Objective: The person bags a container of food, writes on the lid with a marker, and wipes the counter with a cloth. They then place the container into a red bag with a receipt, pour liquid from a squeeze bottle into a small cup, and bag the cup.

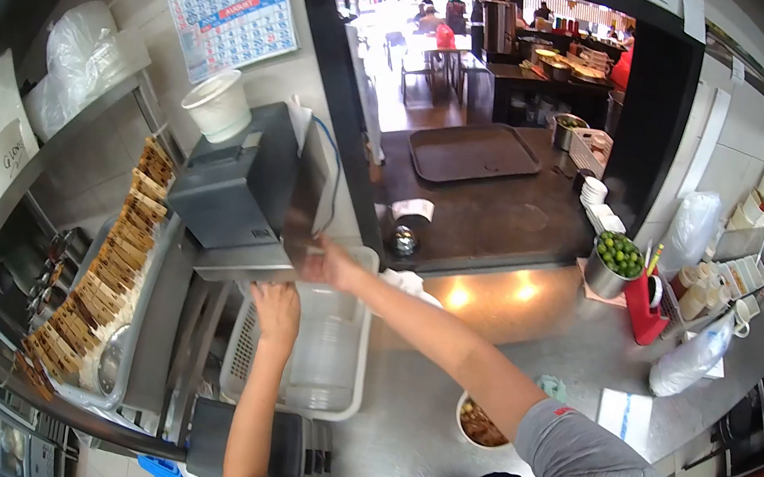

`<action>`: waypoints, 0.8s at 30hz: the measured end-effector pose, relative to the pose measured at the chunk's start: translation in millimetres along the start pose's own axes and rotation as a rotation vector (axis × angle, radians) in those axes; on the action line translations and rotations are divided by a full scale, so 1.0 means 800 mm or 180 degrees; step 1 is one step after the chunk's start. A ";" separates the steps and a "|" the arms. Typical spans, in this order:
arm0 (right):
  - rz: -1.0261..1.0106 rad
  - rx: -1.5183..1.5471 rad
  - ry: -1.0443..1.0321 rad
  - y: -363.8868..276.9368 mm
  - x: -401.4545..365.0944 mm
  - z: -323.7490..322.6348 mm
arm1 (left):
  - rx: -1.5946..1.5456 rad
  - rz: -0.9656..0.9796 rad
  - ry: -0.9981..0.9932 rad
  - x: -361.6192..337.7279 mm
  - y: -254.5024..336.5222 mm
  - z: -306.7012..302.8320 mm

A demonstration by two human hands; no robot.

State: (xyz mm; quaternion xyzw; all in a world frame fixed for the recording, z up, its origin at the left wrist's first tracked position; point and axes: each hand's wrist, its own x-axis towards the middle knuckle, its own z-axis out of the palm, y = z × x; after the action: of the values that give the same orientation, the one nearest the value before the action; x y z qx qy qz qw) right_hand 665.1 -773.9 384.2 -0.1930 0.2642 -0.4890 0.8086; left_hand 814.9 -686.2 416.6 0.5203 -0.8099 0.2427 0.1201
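Observation:
My left hand (275, 311) is raised to the front lip of the metal shelf (245, 264), fingers bent and slightly apart, with no held thing showing. Just right of it, my right hand (334, 266) reaches across to the lower edge of a blurred, dark brownish panel (308, 203). Its fingertips are closed there, and what they pinch is hidden. Beside the panel a dark grey boxy machine (237, 182) sits on the shelf, topped by a white tub (217, 105). Below both hands lies a pale plastic basket (363, 334) with clear containers (327, 339) inside.
A bowl of brown food (481, 423) stands on the steel counter (401, 439) near my right arm. Dark stacked trays (257, 447) lie front left. Wooden-handled cutlery (106, 266) fills a left rack. Past the hatch rests a brown tray (474, 152); green limes (619, 254) are right.

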 end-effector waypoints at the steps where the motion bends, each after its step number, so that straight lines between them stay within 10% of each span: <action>1: -0.0020 -0.0065 -0.0135 -0.021 -0.042 -0.005 | 0.0071 0.0249 0.0200 -0.006 0.022 -0.009; 8: -0.1577 -0.1294 0.0150 -0.086 -0.249 -0.096 | -0.0956 0.2254 0.0858 -0.039 0.162 -0.132; 11: -0.1575 -0.0639 0.0407 -0.095 -0.327 -0.178 | -0.1860 0.1913 0.0864 -0.080 0.202 -0.161; 15: -0.1001 -0.0812 0.1015 -0.016 -0.437 -0.232 | -0.3706 0.0248 0.0191 -0.139 0.251 -0.100; 18: -0.0827 -0.1006 0.1158 0.056 -0.473 -0.248 | -0.5625 -0.1712 -0.1440 -0.179 0.284 -0.062; 24: -0.1794 -0.2499 0.1721 0.129 -0.494 -0.242 | -0.6031 -0.2562 -0.1127 -0.234 0.355 -0.026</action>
State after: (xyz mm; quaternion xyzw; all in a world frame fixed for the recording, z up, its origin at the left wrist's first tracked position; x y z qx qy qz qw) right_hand 466.0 -384.9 267.1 -0.4107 0.5630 -0.5834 0.4172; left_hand 638.5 -432.2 274.7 0.4727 -0.4415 -0.6295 0.4306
